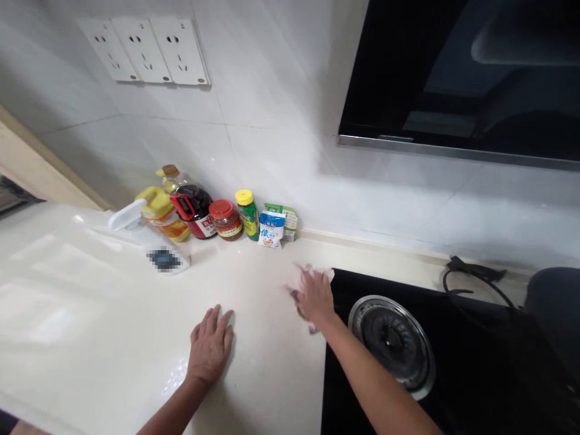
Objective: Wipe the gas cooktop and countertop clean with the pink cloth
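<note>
My right hand presses a crumpled, patterned cloth onto the white countertop, beside the left edge of the black stove. Motion blurs the cloth, and much of it lies hidden under my fingers. Flat on the counter to the left rests my left hand, its fingers stretched out and nothing in it. Behind both hands, a blue-and-white packet leans against a green packet by the wall.
Along the wall stand a green shaker with a yellow cap, a red-lidded jar, a dark sauce jug and a yellow jug. A white spray bottle is nearer. The burner and a dark pan occupy the right.
</note>
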The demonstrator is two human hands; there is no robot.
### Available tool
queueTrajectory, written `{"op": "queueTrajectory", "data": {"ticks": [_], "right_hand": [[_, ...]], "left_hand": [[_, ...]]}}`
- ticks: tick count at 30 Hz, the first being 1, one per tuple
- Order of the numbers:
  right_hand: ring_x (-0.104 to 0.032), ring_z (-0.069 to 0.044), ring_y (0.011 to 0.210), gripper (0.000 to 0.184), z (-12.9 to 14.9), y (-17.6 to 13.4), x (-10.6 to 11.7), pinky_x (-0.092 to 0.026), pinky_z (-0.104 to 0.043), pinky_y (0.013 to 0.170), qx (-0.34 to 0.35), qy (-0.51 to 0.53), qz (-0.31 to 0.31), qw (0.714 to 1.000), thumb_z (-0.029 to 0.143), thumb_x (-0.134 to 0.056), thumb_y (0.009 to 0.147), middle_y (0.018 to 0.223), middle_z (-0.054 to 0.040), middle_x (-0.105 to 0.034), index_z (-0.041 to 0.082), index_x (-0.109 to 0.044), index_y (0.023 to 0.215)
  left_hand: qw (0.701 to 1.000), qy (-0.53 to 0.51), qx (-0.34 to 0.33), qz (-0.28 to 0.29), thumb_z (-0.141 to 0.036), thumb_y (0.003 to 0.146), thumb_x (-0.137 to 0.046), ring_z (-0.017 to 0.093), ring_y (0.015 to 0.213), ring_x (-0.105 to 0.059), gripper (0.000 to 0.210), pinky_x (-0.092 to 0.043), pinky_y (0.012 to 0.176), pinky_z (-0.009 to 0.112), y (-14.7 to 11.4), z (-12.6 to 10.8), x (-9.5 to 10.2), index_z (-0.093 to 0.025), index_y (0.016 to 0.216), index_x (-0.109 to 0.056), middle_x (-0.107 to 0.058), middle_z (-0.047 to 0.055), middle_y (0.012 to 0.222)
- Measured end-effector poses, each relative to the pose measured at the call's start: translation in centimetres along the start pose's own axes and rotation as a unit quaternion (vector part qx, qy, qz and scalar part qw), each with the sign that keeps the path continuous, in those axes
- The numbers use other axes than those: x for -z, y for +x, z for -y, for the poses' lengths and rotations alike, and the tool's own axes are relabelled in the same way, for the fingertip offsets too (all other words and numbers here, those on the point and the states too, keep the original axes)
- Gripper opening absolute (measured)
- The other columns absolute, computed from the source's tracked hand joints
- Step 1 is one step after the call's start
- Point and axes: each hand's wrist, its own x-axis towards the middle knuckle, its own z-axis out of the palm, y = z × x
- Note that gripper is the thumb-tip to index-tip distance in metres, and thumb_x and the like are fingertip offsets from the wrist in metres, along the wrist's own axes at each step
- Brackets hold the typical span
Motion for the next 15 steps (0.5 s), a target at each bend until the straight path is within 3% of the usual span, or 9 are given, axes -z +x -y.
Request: {"op": "queueTrajectory", "data": {"ticks": [3, 6, 8, 10, 12, 14, 15], "right_hand": [[-0.062, -0.029, 0.124, 0.046, 2.1, -5.1, -1.4, -0.054, -0.052, 0.103, 0.006, 0.010, 0.016, 1.000, 0.047, -0.068, 0.099, 0.143, -0.0109, -0.061, 0.023, -0.061, 0.138], [-0.050, -0.040, 0.140, 0.060, 4.0, -10.8, -3.6, -0.047, -0.055, 0.112, 0.020, 0.042, 0.046, 0.998, 0.056, -0.076, 0.088, 0.151, -0.0103, -0.058, 0.033, -0.062, 0.141], [-0.048, -0.040, 0.142, 0.065, 4.5, -13.2, -4.5, -0.045, -0.053, 0.115, 0.039, 0.094, 0.078, 0.992, 0.056, -0.078, 0.084, 0.150, -0.0080, -0.060, 0.035, -0.061, 0.144], [-0.055, -0.035, 0.136, 0.059, 3.9, -13.4, -4.3, -0.047, -0.049, 0.113, 0.042, 0.131, 0.082, 0.987, 0.049, -0.074, 0.087, 0.141, -0.0043, -0.064, 0.038, -0.061, 0.144], [-0.061, -0.031, 0.127, 0.046, 2.1, -11.8, -2.8, -0.051, -0.047, 0.109, 0.017, 0.110, 0.038, 0.993, 0.044, -0.067, 0.094, 0.132, -0.0005, -0.069, 0.045, -0.063, 0.140], [-0.062, -0.029, 0.123, 0.037, -0.4, -9.3, -0.6, -0.053, -0.050, 0.106, -0.019, 0.057, -0.019, 0.998, 0.045, -0.062, 0.100, 0.132, -0.0012, -0.068, 0.044, -0.065, 0.136], [-0.063, -0.028, 0.122, 0.036, -1.7, -8.0, 0.4, -0.054, -0.050, 0.105, -0.035, 0.040, -0.036, 0.998, 0.045, -0.062, 0.102, 0.136, -0.0042, -0.066, 0.037, -0.065, 0.136]], "left_hand": [[1.000, 0.008, -0.001, -0.004, -0.035, 0.104, -0.031, 0.032, 0.149, -0.044, 0.052, -0.040, 0.115, 0.053, 0.1, 0.1, 0.0, -0.021, 0.141, -0.065, -0.054, 0.017, 0.158], [1.000, 0.014, -0.006, -0.013, -0.035, 0.104, -0.031, 0.031, 0.149, -0.045, 0.052, -0.040, 0.115, 0.051, 0.1, 0.1, -0.1, -0.022, 0.141, -0.065, -0.054, 0.017, 0.158], [1.000, 0.018, -0.007, -0.018, -0.034, 0.103, -0.031, 0.032, 0.148, -0.045, 0.052, -0.040, 0.114, 0.051, 0.2, 0.1, 0.0, -0.020, 0.141, -0.065, -0.055, 0.018, 0.157], [1.000, 0.020, -0.008, -0.019, -0.034, 0.103, -0.031, 0.033, 0.148, -0.046, 0.052, -0.040, 0.114, 0.052, 0.2, 0.1, 0.0, -0.019, 0.140, -0.065, -0.055, 0.019, 0.156], [1.000, 0.018, -0.008, -0.019, -0.033, 0.103, -0.032, 0.033, 0.148, -0.045, 0.051, -0.040, 0.115, 0.052, 0.3, 0.1, 0.0, -0.020, 0.140, -0.065, -0.055, 0.018, 0.156], [1.000, 0.014, -0.006, -0.018, -0.033, 0.103, -0.034, 0.032, 0.149, -0.045, 0.050, -0.040, 0.115, 0.051, 0.4, 0.0, 0.0, -0.021, 0.140, -0.065, -0.055, 0.017, 0.157], [1.000, 0.012, -0.004, -0.016, -0.033, 0.103, -0.034, 0.032, 0.149, -0.045, 0.050, -0.040, 0.115, 0.051, 0.4, 0.0, 0.1, -0.021, 0.140, -0.065, -0.055, 0.017, 0.157]]}}
